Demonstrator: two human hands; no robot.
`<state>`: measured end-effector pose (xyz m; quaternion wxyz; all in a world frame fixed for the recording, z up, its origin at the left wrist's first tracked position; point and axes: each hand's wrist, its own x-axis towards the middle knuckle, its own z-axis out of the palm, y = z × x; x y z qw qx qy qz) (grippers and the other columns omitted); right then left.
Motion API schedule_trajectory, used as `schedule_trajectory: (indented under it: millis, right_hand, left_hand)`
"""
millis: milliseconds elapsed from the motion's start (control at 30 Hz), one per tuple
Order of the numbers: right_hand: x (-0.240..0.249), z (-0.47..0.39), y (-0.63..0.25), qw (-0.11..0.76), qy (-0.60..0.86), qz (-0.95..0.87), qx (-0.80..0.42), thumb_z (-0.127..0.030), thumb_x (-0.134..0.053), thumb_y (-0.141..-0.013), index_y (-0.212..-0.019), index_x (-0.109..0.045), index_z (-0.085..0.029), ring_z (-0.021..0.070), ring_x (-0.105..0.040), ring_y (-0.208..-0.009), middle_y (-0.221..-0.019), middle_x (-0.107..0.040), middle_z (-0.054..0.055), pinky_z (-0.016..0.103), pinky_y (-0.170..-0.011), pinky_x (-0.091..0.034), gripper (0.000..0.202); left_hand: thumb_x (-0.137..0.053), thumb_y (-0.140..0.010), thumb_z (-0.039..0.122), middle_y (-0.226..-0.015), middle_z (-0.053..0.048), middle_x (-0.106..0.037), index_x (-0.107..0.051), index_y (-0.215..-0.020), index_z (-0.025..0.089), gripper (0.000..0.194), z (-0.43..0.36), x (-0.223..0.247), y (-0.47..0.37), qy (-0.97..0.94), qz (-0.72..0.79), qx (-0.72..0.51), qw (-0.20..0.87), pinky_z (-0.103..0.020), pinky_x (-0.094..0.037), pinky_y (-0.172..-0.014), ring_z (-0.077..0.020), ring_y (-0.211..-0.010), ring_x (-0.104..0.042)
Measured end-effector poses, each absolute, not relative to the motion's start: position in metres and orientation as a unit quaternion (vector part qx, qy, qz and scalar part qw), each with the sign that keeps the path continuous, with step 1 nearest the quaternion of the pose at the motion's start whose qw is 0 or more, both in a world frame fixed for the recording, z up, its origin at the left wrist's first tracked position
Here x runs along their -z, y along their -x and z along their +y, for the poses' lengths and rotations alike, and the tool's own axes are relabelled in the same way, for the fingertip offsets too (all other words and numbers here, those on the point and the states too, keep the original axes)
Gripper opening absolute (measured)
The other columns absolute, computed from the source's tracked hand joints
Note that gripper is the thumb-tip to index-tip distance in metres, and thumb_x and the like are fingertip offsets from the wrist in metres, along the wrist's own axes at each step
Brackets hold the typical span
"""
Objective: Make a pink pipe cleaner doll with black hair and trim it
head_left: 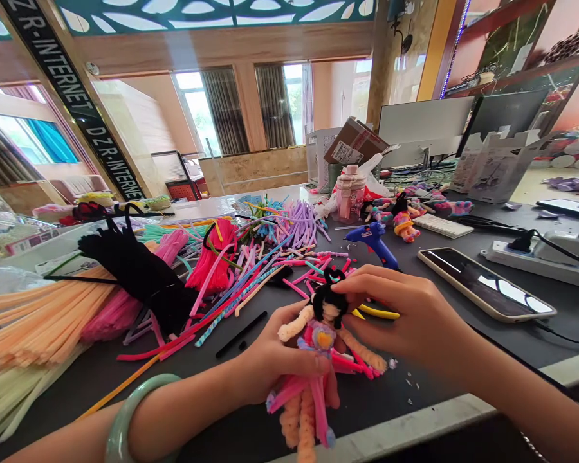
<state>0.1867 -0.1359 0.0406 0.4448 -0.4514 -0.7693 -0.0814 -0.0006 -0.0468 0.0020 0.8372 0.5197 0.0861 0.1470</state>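
A pipe-cleaner doll (pixel 322 337) with black hair, peach arms and legs and a pink and purple dress is held upright above the table's front edge. My left hand (pixel 282 354) is wrapped round its body, the thumb across the dress below a yellow-centred flower. The fingers of my right hand (pixel 395 308) pinch the black hair (pixel 335 296) at the right side of the head; a black loop stands up on top. Behind the doll, cut pink pieces (pixel 313 273) and a yellow stem (pixel 379 312) lie on the dark table (pixel 251 411).
Bundles of black (pixel 145 276), peach (pixel 43 315) and red (pixel 217 254) pipe cleaners lie at the left. A blue glue gun (pixel 374 241), a pink bottle (pixel 350 193) and finished dolls (pixel 405 218) stand or lie behind. At the right are a phone (pixel 485 283) and a power strip (pixel 540 260).
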Motion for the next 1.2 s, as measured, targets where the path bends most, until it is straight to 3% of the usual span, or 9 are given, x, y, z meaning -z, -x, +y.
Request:
schedule_trajectory:
  millis: [133, 267, 667, 1000, 1200]
  right_hand:
    - [-0.039, -0.135, -0.185, 0.443, 0.464, -0.759, 0.113, -0.011, -0.058, -0.080, -0.099, -0.064, -0.022, 0.0083, -0.065, -0.065, -0.080, -0.070, -0.001, 0.019, -0.061, -0.054, 0.023]
    - [-0.036, -0.135, -0.181, 0.454, 0.460, -0.744, 0.167, -0.013, -0.058, -0.081, -0.096, -0.061, -0.023, 0.0089, -0.065, -0.065, -0.081, -0.070, -0.001, 0.020, -0.061, -0.054, 0.019]
    - [-0.022, -0.130, -0.170, 0.488, 0.445, -0.718, 0.218, -0.012, -0.055, -0.088, -0.098, -0.056, -0.022, 0.0070, -0.063, -0.065, -0.077, -0.067, -0.002, 0.017, -0.059, -0.050, 0.015]
    - [-0.027, -0.130, -0.176, 0.496, 0.420, -0.749, 0.129, -0.015, -0.055, -0.087, -0.100, -0.058, -0.022, 0.0086, -0.065, -0.069, -0.082, -0.068, 0.000, 0.018, -0.062, -0.053, 0.015]
    - [-0.027, -0.128, -0.182, 0.511, 0.420, -0.747, 0.062, -0.013, -0.053, -0.089, -0.099, -0.062, -0.020, 0.0081, -0.064, -0.071, -0.082, -0.067, 0.002, 0.017, -0.062, -0.052, 0.016]
  left_hand:
    - [-0.090, -0.057, 0.031, -0.074, 0.001, -0.066, -0.054, -0.100, 0.018, 0.057, -0.046, 0.000, 0.000, -0.532, 0.092, -0.127, 0.832, -0.025, -0.056, -0.047, -0.0192, -0.050, -0.070]
    - [-0.092, -0.055, 0.035, -0.072, 0.002, -0.067, -0.052, -0.104, 0.020, 0.065, -0.048, -0.001, -0.002, -0.533, 0.100, -0.122, 0.831, -0.026, -0.056, -0.048, -0.0182, -0.048, -0.069]
    - [-0.092, -0.058, 0.029, -0.081, 0.001, -0.066, -0.054, -0.101, 0.019, 0.058, -0.049, -0.003, -0.002, -0.538, 0.082, -0.128, 0.829, -0.024, -0.057, -0.049, -0.0168, -0.053, -0.071]
    - [-0.089, -0.060, 0.025, -0.091, -0.002, -0.069, -0.055, -0.101, 0.017, 0.053, -0.046, 0.005, -0.005, -0.516, 0.038, -0.148, 0.843, -0.029, -0.061, -0.050, -0.0152, -0.046, -0.068]
    - [-0.085, -0.065, 0.022, -0.085, -0.001, -0.070, -0.056, -0.100, 0.016, 0.045, -0.049, -0.003, -0.003, -0.497, 0.036, -0.159, 0.852, -0.023, -0.057, -0.046, -0.0165, -0.048, -0.070]
